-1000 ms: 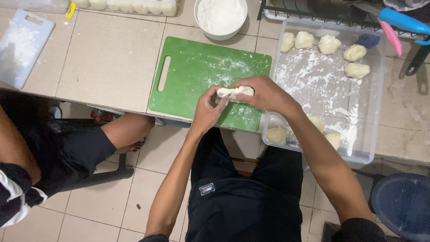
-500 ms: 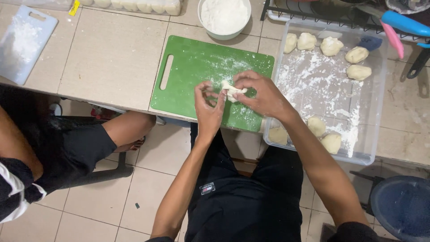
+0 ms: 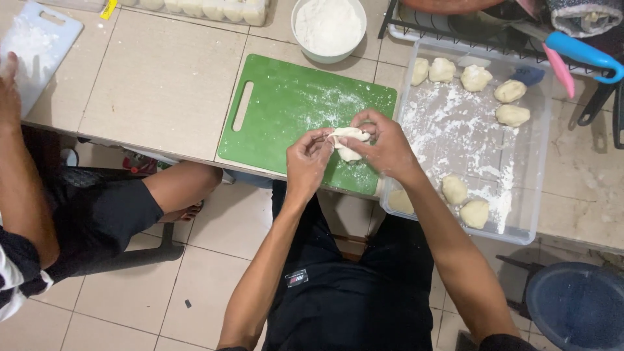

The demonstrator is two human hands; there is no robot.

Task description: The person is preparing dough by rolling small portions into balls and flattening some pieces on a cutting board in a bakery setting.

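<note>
Both my hands hold one pale piece of dough just above the floured green cutting board. My left hand pinches its left edge with the fingertips. My right hand wraps over its right side, fingers curled on top. The dough is partly hidden by my fingers.
A clear floured tray to the right holds several dough balls. A white bowl of flour stands behind the board. Another person sits at the left, an arm by a white cutting board. A blue bucket stands on the floor.
My hands have shifted slightly over the board and reworked their hold; the dough looks more folded and gathered than the longer strip seen earlier. The person at the left has brought an arm into view.
</note>
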